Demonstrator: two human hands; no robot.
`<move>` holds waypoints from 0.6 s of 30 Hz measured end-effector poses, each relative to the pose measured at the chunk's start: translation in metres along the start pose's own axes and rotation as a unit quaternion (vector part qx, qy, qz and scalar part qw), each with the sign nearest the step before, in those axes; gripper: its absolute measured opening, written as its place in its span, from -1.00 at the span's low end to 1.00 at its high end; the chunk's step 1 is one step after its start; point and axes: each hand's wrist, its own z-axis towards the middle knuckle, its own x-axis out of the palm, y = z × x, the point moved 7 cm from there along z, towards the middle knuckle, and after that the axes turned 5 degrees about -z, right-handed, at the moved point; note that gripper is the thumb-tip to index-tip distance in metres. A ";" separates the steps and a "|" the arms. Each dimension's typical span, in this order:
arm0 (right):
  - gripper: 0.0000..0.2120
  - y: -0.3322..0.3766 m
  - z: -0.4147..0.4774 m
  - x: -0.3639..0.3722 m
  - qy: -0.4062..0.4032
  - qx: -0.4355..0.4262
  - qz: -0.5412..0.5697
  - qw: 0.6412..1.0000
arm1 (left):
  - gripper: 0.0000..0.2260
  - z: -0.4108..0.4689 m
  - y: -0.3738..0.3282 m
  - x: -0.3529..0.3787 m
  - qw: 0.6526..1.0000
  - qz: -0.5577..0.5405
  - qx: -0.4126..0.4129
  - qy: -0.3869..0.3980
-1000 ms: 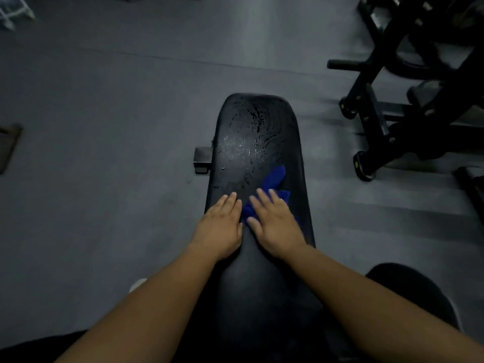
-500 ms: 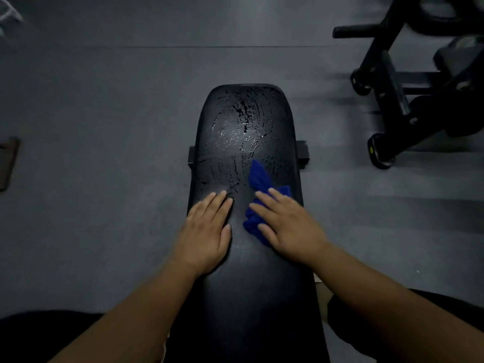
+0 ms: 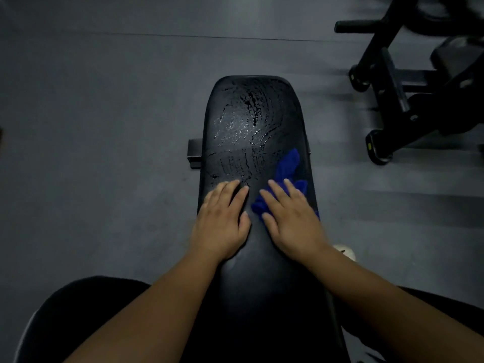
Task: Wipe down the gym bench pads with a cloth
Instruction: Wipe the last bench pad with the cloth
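Grey floor [image 3: 99,127] fills the left half of the frame; a dark-clad knee [image 3: 86,310] sits at the lower left; just left of centre a black bracket [image 3: 194,155] sticks out from under the pad [image 3: 256,116], which runs as a long black strip up the middle of the frame, its upper part streaked with wet swirls and beads, its lower part dull; the left hand [image 3: 222,221] lies flat on the pad's left side, fingers straight and together, palm down, gripping nothing; just to its right, apart by a narrow gap, the right hand [image 3: 293,221] lies flat with fingers spread, pressing down on the cloth [image 3: 288,166], not closed around it; the blue cloth is bunched on the pad's right side at mid-frame, one end poking up past the fingertips towards the pad's right edge; a pale shoe tip [image 3: 345,251] shows beside the right wrist; a black machine frame [image 3: 392,82] with wheels stands at the upper right.
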 end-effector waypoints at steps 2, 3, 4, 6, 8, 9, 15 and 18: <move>-0.46 0.003 -0.006 -0.001 0.027 -0.109 -0.024 0.993 | -0.49 -0.001 0.001 0.000 1.000 -0.006 -0.001 -0.003; -0.46 -0.003 -0.002 -0.002 0.033 -0.141 -0.043 0.988 | -0.49 -0.002 0.001 0.000 1.000 -0.009 0.001 -0.004; -0.45 -0.012 0.008 -0.004 0.033 -0.137 -0.052 0.989 | -0.49 -0.003 0.001 0.000 1.000 -0.011 0.003 -0.006; -0.44 -0.032 0.040 -0.009 0.010 -0.011 -0.027 1.000 | -0.49 -0.004 0.002 -0.001 1.000 -0.013 0.006 -0.008; -0.44 -0.026 0.061 -0.010 -0.008 0.103 0.005 0.995 | -0.49 -0.004 0.004 0.001 1.000 -0.015 0.008 -0.011; -0.44 -0.015 0.064 -0.007 -0.016 0.103 0.000 0.995 | -0.50 -0.004 0.005 0.003 1.000 -0.018 0.010 -0.008; -0.39 0.004 0.032 -0.014 0.114 -0.178 -0.079 0.974 | -0.49 -0.008 0.007 0.001 0.999 -0.005 0.018 0.046; -0.42 -0.023 0.066 -0.022 0.124 -0.140 -0.098 0.977 | -0.46 -0.009 0.008 0.001 0.998 -0.002 0.021 0.062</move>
